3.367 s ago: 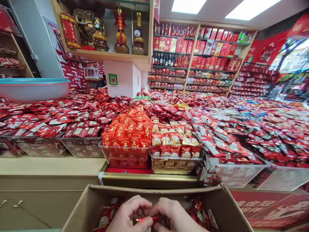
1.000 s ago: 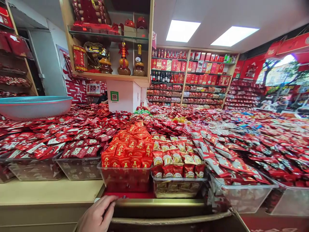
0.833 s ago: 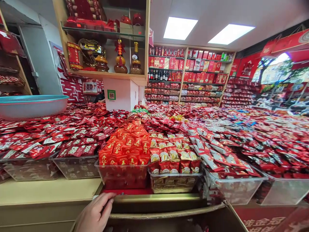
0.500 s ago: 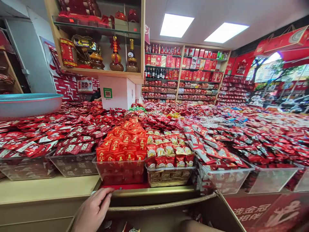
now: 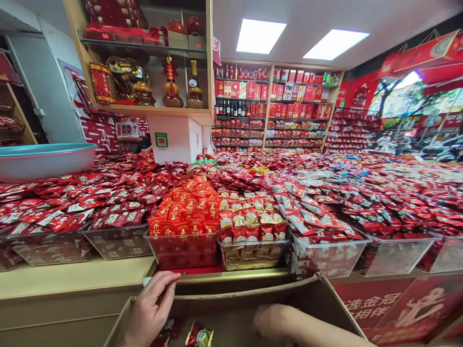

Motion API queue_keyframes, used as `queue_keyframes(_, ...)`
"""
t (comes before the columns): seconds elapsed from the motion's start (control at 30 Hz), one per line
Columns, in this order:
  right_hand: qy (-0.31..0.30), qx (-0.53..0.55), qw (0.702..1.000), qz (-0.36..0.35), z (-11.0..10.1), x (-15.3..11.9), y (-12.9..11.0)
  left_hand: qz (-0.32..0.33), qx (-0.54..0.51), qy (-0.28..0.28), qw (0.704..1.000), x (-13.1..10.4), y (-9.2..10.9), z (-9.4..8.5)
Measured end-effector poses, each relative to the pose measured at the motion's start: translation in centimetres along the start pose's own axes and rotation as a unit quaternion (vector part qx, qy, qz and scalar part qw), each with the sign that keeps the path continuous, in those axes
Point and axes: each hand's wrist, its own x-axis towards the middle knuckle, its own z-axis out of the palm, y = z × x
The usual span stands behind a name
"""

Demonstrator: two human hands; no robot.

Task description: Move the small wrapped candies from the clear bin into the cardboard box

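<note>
An open cardboard box (image 5: 231,298) stands at the bottom of the view, against the counter edge. My left hand (image 5: 154,303) is at its far left corner, fingers closed over the rim, with a small pale bit beside the fingertips. My right hand (image 5: 273,320) reaches into the box from the right; motion smears its fingers, so I cannot see whether they hold anything. Several wrapped packets lie at the box bottom, among them a red and gold packet (image 5: 198,336). Just beyond stand a clear bin of red packets (image 5: 186,250) and a clear bin of durian packets (image 5: 253,255).
More clear bins (image 5: 331,255) line the counter on both sides, heaped with red packets. A blue round basin (image 5: 47,159) rests at far left. A wooden display cabinet (image 5: 144,108) with bottles hangs above; stocked shelves (image 5: 269,106) line the back wall.
My right hand has risen into view inside the box, where mostly its forearm showed before. My left hand sits slightly further right and higher, as the camera view shifts a little.
</note>
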Motion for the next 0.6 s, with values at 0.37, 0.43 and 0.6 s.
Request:
queue_keyframes(0.37, 0.076, 0.379, 0.922, -0.026, -2.6, -1.7, -4.4, -0.307, -0.467, -0.298, 0.774, -1.5, 10.3, 3.2)
queue_keyframes(0.43, 0.098, 0.408, 0.907, -0.024, -2.2, -1.4, -4.2, -0.338, -0.481, -0.292, 0.755, -1.7, 10.2, 3.5)
queue_keyframes(0.6, 0.1, 0.472, 0.876, -0.022, -1.7, -1.1, -4.1, -0.347, -0.513, -0.251, 0.744, -2.1, 9.6, 4.1)
